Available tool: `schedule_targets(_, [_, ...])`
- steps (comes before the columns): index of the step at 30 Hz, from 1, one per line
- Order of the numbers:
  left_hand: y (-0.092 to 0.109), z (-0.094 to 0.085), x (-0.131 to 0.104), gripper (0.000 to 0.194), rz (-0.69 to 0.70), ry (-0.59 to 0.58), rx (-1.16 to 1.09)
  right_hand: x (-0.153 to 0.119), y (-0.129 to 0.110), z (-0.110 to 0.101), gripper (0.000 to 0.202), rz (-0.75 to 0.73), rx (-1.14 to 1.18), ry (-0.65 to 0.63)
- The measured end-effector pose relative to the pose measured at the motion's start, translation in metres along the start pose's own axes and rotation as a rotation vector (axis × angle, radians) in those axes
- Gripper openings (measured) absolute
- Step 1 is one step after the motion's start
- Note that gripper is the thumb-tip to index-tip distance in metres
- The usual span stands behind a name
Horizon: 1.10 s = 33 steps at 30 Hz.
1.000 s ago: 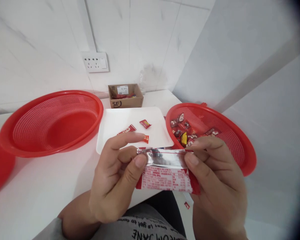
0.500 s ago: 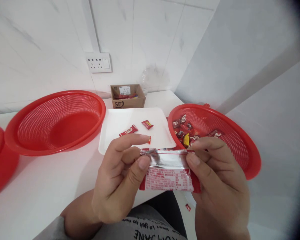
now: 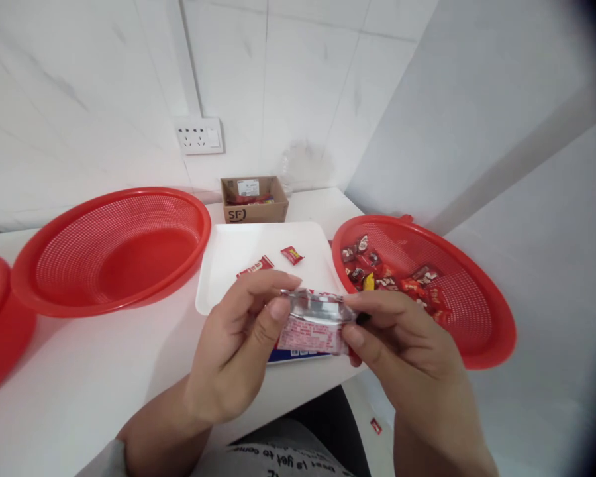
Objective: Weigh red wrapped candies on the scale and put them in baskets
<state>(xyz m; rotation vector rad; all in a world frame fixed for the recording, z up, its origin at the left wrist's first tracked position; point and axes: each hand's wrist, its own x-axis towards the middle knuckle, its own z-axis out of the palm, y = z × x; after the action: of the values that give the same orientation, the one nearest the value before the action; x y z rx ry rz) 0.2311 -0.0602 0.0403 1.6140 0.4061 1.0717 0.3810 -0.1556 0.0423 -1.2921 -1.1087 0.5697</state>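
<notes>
A small red-and-white snack wrapper (image 3: 312, 334) with a silver strip along its upper edge is held up above the table's front part. My left hand (image 3: 236, 351) pinches its left end between thumb and fingers. At the other end, my right hand (image 3: 407, 344) grips it by thumb and forefinger. I cannot tell whether the wrapper is torn. Behind it lies a white tray (image 3: 213, 285), bearing a small red wrapped candy (image 3: 292, 255) and a longer red packet (image 3: 255, 266), partly hidden by my left hand. A dark blue flat item (image 3: 298, 356) shows below the wrapper.
To the right, a red mesh basket (image 3: 491, 331) contains several wrapped candies (image 3: 377, 275). Another red basket (image 3: 129, 308) stands left, with part of a third (image 3: 4, 358) beside it. A cardboard box (image 3: 263, 213) sits near the wall. One red wrapper (image 3: 376, 426) lies low down, beyond the table edge.
My right hand has moved left, nearer my left hand, and the wrapper now looks bunched and shorter. The view has tilted slightly up, and the blue item has come into sight.
</notes>
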Motion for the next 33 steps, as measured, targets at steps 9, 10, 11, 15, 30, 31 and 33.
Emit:
schedule_targets(9, [-0.012,-0.005,0.017,0.019,-0.207,-0.109,0.159,0.009,0.02,0.0,0.02,-0.178,-0.304,-0.033])
schedule_targets(10, [-0.013,-0.004,0.02,0.019,-0.233,-0.11,0.163,0.01,0.023,0.0,0.021,-0.174,-0.312,-0.044])
schedule_targets(11, [-0.015,-0.004,0.022,0.019,-0.245,-0.109,0.167,0.01,0.026,0.001,0.022,-0.165,-0.315,-0.053])
schedule_targets(15, [-0.022,-0.004,0.029,0.022,-0.29,-0.145,0.125,0.013,0.039,0.002,0.023,-0.147,-0.329,-0.077])
schedule_targets(30, [-0.05,-0.016,0.018,0.011,-0.6,-0.339,-0.109,0.013,0.066,0.001,0.028,0.255,0.334,-0.229])
schedule_targets(31, [-0.051,-0.016,0.017,0.011,-0.596,-0.328,-0.107,0.012,0.067,0.001,0.033,0.29,0.361,-0.251])
schedule_targets(33, [-0.051,-0.013,0.016,0.011,-0.582,-0.296,-0.104,0.012,0.068,0.001,0.037,0.333,0.334,-0.323])
